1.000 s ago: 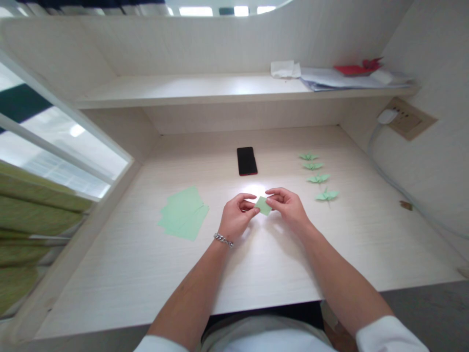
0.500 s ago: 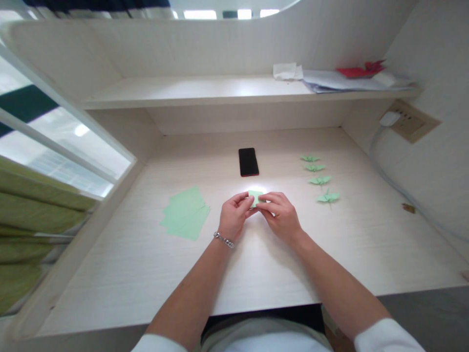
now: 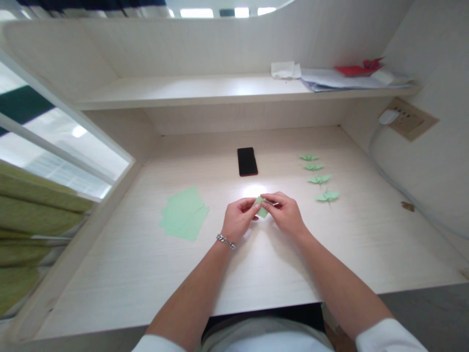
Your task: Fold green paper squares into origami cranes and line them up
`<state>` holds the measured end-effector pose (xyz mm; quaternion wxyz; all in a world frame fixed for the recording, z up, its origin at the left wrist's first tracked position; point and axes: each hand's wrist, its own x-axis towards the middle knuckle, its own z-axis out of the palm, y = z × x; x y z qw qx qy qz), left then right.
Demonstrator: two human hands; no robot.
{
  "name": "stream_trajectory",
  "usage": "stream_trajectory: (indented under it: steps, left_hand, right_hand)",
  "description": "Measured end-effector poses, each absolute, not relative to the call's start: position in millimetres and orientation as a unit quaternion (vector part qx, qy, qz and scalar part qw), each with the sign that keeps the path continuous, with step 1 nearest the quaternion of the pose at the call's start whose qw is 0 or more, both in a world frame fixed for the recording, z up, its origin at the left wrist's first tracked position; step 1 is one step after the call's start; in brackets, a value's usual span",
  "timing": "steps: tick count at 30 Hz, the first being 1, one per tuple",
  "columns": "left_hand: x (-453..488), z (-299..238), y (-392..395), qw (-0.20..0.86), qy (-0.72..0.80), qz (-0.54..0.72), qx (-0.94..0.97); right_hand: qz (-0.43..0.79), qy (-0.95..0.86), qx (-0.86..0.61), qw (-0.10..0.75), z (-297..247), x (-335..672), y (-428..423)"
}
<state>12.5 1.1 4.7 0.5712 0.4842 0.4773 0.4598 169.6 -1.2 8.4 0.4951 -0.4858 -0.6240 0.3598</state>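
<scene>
Between my two hands is a small folded square of green paper [image 3: 263, 212], turned so a corner points toward me. My left hand [image 3: 239, 218] pinches its left side with thumb and fingers; a chain bracelet circles that wrist. On the other side my right hand [image 3: 286, 213] grips the paper's upper right edge, fingers closed. The fingers cover part of the paper. To the left lies a fanned stack of green paper sheets [image 3: 185, 215]. Several green origami cranes stand in a column at the right, the nearest crane [image 3: 328, 196] being closest to my right hand.
A black phone [image 3: 247, 162] lies beyond my hands. The shelf [image 3: 176, 93] above holds papers [image 3: 337, 79], a crumpled white tissue [image 3: 285, 70] and a red folded paper [image 3: 352, 71]. A cable [image 3: 388, 178] runs from the wall socket [image 3: 412, 120] down the right side.
The folded green paper has been turned from lying square to standing on a corner, and sits slightly closer to me. Both hands have shifted their hold on it.
</scene>
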Motion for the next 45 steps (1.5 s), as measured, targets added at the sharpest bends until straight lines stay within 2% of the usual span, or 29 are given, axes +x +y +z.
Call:
stream_trajectory:
  steps: [12, 21, 37, 41, 45]
  left_hand:
    - [13.1, 2.9, 2.7, 0.578, 0.468, 0.476, 0.469]
    - [12.0, 1.2, 2.6, 0.583, 0.465, 0.482, 0.459]
    - [14.9, 3.8, 0.0, 0.530, 0.471, 0.517, 0.479]
    - [13.9, 2.6, 1.2, 0.532, 0.481, 0.501, 0.484]
    - [10.9, 2.9, 1.5, 0.514, 0.483, 0.480, 0.522]
  right_hand:
    - [0.325, -0.639, -0.483, 0.504, 5.9, 167.9, -0.8]
    - [0.367, -0.603, -0.480, 0.520, 9.9, 166.0, -2.3]
    - [0.362, -0.598, -0.488, 0.523, 6.1, 165.1, -1.6]
    - [0.408, -0.572, -0.489, 0.517, 6.0, 167.3, 1.8]
    - [0.537, -0.508, -0.486, 0.466, 9.3, 176.5, 6.4]
